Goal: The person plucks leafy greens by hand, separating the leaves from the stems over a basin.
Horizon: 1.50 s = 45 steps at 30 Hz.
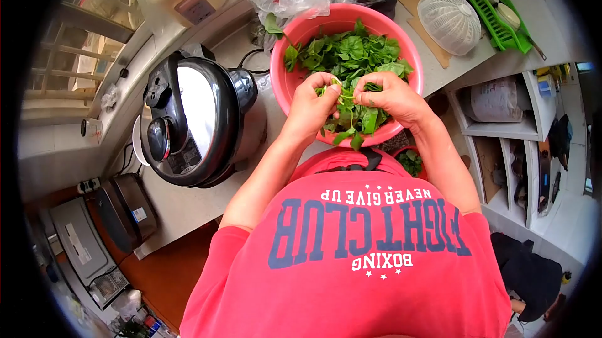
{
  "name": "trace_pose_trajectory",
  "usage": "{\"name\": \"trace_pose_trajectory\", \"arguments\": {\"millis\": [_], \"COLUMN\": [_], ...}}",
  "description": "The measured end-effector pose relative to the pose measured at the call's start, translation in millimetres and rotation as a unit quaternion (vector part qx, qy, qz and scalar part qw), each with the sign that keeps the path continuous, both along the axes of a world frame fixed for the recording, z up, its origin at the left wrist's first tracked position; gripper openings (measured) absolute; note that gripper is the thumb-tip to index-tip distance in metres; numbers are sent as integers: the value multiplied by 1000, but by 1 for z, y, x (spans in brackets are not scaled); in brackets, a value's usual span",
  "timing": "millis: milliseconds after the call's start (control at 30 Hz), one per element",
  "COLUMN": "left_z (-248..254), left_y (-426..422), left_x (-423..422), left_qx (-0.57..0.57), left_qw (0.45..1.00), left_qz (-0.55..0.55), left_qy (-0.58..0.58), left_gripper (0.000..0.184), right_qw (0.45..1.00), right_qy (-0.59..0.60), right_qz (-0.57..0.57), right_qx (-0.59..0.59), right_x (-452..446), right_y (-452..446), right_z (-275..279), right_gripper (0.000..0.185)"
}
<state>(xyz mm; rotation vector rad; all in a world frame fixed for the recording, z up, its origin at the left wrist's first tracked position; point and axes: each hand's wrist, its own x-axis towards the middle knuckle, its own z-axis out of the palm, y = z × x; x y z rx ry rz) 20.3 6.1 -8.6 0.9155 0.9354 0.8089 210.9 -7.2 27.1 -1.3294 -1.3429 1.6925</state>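
At left of the frame stands an electric cooker; at upper centre, the left hand pinches a green stem above leafy greens in a pink basin, the right hand pinching it too; upper right, a white strainer.

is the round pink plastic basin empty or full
Partly full. Loose green leaves lie heaped across the round pink plastic basin, while its bare inner wall shows at the left and far sides.
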Motion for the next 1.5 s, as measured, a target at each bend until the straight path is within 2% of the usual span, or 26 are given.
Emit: {"name": "trace_pose_trajectory", "arguments": {"millis": [67,133,200,233,300,333,400,467,533,567,600,667,700,800,900,967,1067,1100,1167,1200,1267,1333,1367,1400,1467,1500], "left_z": [2,2,4,8,11,9,3,-4,-2,-2,-2,-2,-2,4,7,10,6,6,5,4,2,4,6,17,10,7], "left_y": [0,0,-2,-4,-6,-6,-5,-3,-4,-5,-5,-7,-7,-6,-7,-9,-9,-10,-14,-15,-17,-19,-20,-21,-11,-8], "left_x": [1,1,2,3,5,6,5,3,2,3,5,8,9,11,12,14,9,10,12,12,11,9,7,4,-2,-8], "left_qx": [53,54,55,46,38,32,29,51,73,94,95,127,127,113,137,194,241,243,347,347,344,339,333,246,171,144], "left_qw": [997,997,997,998,998,999,998,995,991,985,985,980,980,984,980,964,945,945,913,913,914,917,920,953,973,978], "left_qz": [10,5,-2,3,4,30,55,83,81,79,76,66,62,56,43,42,40,38,92,91,106,124,145,143,156,147], "left_qy": [48,48,47,47,49,22,-4,32,77,120,120,138,140,126,138,177,217,217,196,196,190,169,149,101,-21,-35], "left_gripper": [12,13,13,12,12,11,10,12,11,11,11,10,10,9,9,8,8,8,7,7,7,6,5,5,6,7], "right_qw": [1000,999,991,991,971,970,944,937,866,847,846,909,914,918,914,912,909,917,926,926,970,961,953,948,937,928], "right_qy": [-9,-17,-95,-94,-176,-175,-129,-161,-305,-314,-314,-234,-232,-273,-268,-261,-275,-249,-189,-189,-26,47,36,21,-125,-175], "right_qz": [6,13,-14,-18,-119,-123,-218,-204,-201,-203,-206,-98,-57,-56,-44,-37,-48,-89,-174,-174,-230,-273,-302,-313,-286,-263], "right_qx": [15,31,94,95,112,113,209,234,341,379,378,332,327,282,300,316,310,299,278,278,71,3,12,51,156,197], "right_x": [0,0,-1,-3,-7,-5,0,3,2,1,-1,-6,-8,-15,-15,-16,-19,-21,-28,-31,-34,-26,-19,-12,7,15], "right_y": [-1,-2,-4,-3,-3,-2,3,-2,-7,-7,-8,-10,-10,-12,-9,-8,-8,-8,-7,-8,-10,-9,-6,-4,0,-1], "right_z": [-3,-7,-11,-11,-9,-14,-20,-10,-1,-4,-3,0,-1,-4,-10,-12,-15,-18,-33,-36,-38,-32,-41,-48,-59,-53], "right_gripper": [7,6,11,11,11,11,11,10,9,10,10,10,11,13,15,16,17,17,17,17,17,18,18,18,19,19]}}
